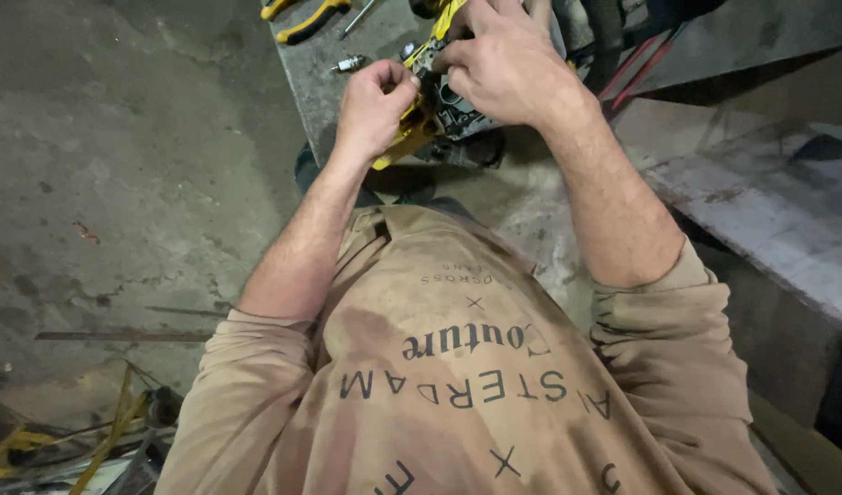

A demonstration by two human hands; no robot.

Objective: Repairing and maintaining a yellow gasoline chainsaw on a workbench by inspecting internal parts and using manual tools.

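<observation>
A: Head view, looking straight down past a tan printed sweatshirt [458, 385]. Both hands up at the near edge of a grey metal workbench [311, 82], on a yellow and black power tool [432, 96].

B: Which way from the grip?

A: Pinned between the two. Long axis running diagonal, low-left end poking out yellow under the left hand [373, 108], upper-right end disappearing under the right hand [499, 64]. Left hand nearer that lower yellow end, fingers curled tight, pinching something small at the tool body. Can't tell what.

B: Right hand?

A: Wrapped over the top of the tool, clamped down, covering most of it.

B: Look of the tool?

A: Yellow shell, dark grey innards showing in the middle, housing seemingly opened. Scuffed, grimy. Resting on or just above the bench edge, hard to tell which.

B: Around it?

A: Yellow-handled pliers [302, 18] well apart at the top left, small metal bit [348, 64] just beside the left hand. Stained concrete floor [119, 183] below.
</observation>
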